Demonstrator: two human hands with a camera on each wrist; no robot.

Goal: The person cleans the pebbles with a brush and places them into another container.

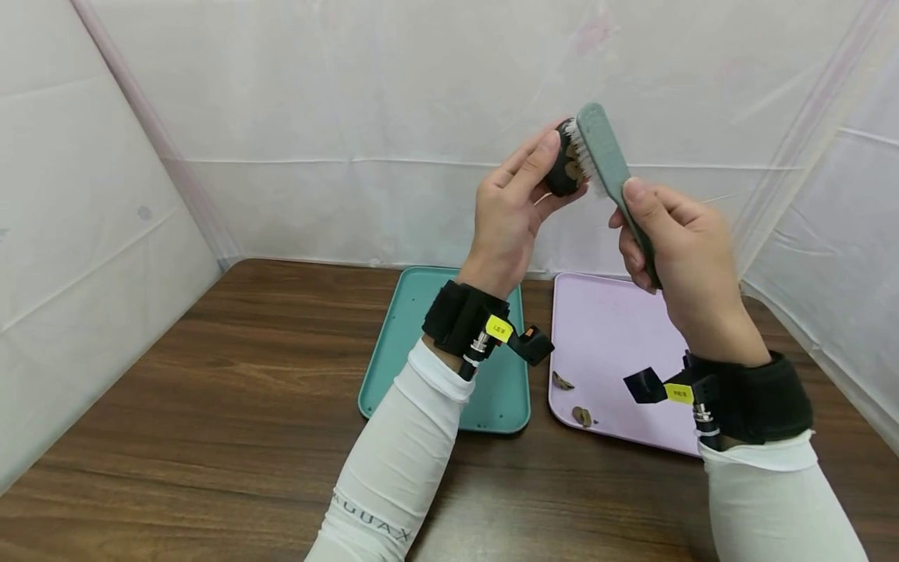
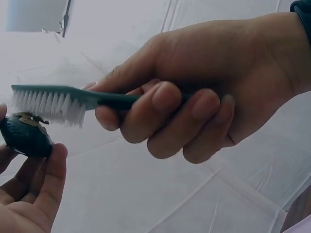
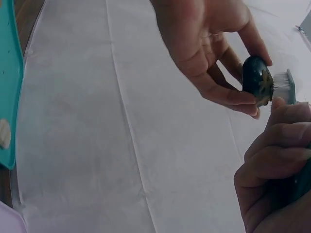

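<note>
Above the dark brown wooden worktop (image 1: 211, 406), you hold both hands raised in front of the white sheet backdrop. Left of the long grey-green plastic brush (image 1: 609, 168), your left hand (image 1: 509, 215) pinches a small dark round object with tan flecks (image 1: 565, 168) between curled fingertips and thumb; the left wrist view shows that object (image 2: 25, 136) sitting against your fingertips with the brush's white bristles (image 2: 51, 107) touching its top. Your right hand (image 1: 684, 261) has its grip clenched around the brush handle, thumb laid along the back, fingers wrapped beneath it as the left wrist view shows. Below the brush, on the worktop, a teal rectangular plastic tray (image 1: 393, 367) lies to the left, and just beside it to the right lies a pale lilac rectangular tray (image 1: 604, 328) carrying two small brown scraps (image 1: 572, 400) near its front left corner.
</note>
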